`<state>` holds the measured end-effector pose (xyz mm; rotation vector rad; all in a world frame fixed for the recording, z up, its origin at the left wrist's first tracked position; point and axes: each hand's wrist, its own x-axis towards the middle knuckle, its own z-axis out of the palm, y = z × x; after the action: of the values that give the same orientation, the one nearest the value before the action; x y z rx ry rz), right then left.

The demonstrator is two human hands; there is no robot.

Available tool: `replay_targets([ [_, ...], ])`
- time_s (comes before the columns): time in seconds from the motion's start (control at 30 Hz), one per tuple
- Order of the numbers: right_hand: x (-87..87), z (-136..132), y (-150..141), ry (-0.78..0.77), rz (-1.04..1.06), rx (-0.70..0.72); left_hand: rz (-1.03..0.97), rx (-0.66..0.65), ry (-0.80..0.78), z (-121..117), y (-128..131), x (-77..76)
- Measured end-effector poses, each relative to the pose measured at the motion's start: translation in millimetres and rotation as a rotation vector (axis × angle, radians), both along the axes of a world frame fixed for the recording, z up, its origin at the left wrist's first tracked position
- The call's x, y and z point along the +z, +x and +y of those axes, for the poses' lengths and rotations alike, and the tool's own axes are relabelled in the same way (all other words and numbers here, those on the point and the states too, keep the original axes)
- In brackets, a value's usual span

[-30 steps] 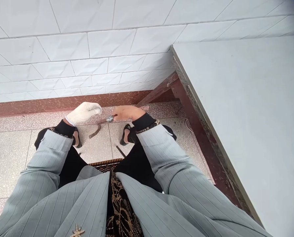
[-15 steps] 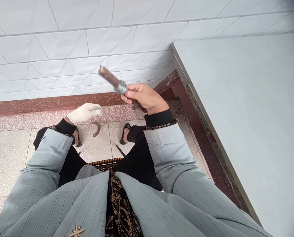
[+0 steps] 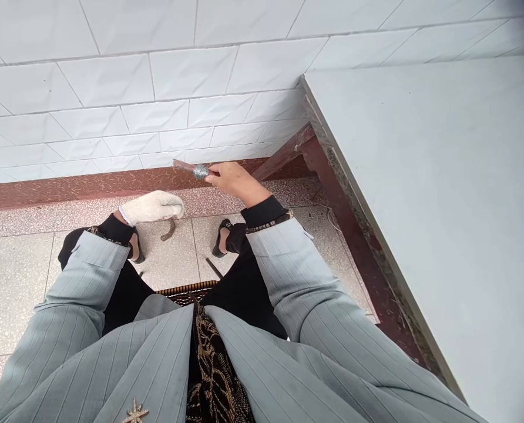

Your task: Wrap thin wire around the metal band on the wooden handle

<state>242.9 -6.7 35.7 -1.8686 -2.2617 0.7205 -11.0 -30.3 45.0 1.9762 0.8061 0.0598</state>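
Observation:
In the head view my right hand (image 3: 233, 179) grips a brown, wooden-looking stick (image 3: 182, 166) by its near end. Grey metal wire (image 3: 201, 171) is wound in a thick coil around the middle of this stick, whose free end points left toward the wall. My left hand (image 3: 151, 207), in a white knit glove, is lower and to the left, with fingers pinched together. The thin strand leading to it showed half a second ago; now I cannot make it out against the floor.
A curved brown piece (image 3: 168, 230) lies on the tiled floor between my shoes. To the right stands a table with a pale top (image 3: 420, 176) and a dark red frame (image 3: 332, 188). A white tiled wall (image 3: 112, 76) rises in front. A thin dark rod (image 3: 214, 268) shows near the woven seat (image 3: 187, 292).
My right hand has moved down and left with the stick, which now lies flatter, its free end lower. My gloved left hand has barely shifted.

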Motion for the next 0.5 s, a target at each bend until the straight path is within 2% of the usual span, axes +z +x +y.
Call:
replay_targets([
  [0.2,-6.3,-3,-14,-0.061,-0.218,0.11,0.028,0.068,0.131,1,-4,5.4],
  [0.27,-6.4,-6,-19,-0.144,-0.241,0.237,0.032,0.13,0.174,3,-7,4.9],
  [0.37,-3.7,-14,-28,-0.328,-0.192,0.517,0.024,0.18,0.213,8,-12,2.4],
  [0.5,5.5,-19,-27,-0.594,0.056,0.763,0.022,0.178,0.22,12,-15,0.1],
])
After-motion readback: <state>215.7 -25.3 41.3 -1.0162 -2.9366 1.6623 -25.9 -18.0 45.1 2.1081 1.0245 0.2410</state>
